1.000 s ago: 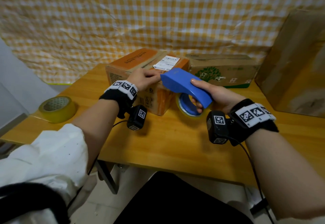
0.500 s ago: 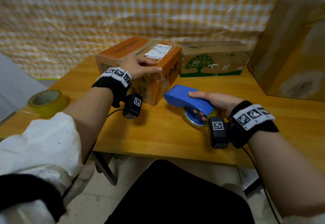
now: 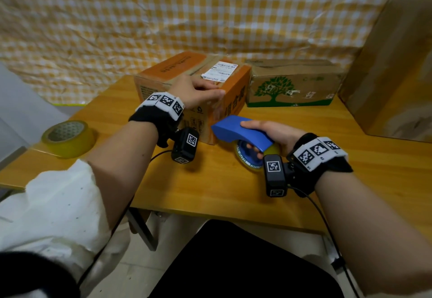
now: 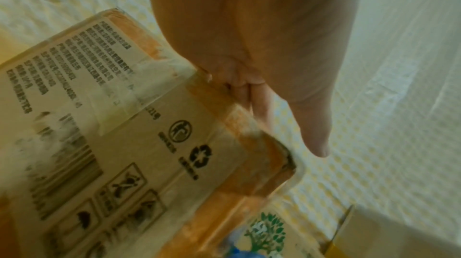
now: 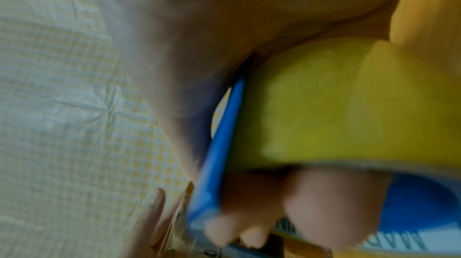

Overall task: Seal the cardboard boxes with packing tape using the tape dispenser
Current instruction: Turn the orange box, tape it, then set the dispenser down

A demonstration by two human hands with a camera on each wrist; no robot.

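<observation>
An orange-brown cardboard box (image 3: 173,75) with a white shipping label stands mid-table. My left hand (image 3: 198,90) lies flat on its top at the near right corner, fingers straight. In the left wrist view those fingers (image 4: 252,92) press the box (image 4: 149,124) along its top edge, with the thumb off the corner. My right hand (image 3: 268,134) grips the blue tape dispenser (image 3: 233,129), which sits low over the table just right of the box, nose toward it. Its yellowish tape roll (image 5: 349,104) fills the right wrist view, with curled fingers (image 5: 312,203) through the handle.
A second box printed with a green tree (image 3: 292,85) stands behind and to the right. A large plain carton (image 3: 392,68) stands at the far right. A spare tape roll (image 3: 67,137) lies at the left end of the wooden table (image 3: 222,187). Checked cloth hangs behind.
My right hand has brought the dispenser down from the box's top front edge to the table beside the box. My left hand stays on the box top.
</observation>
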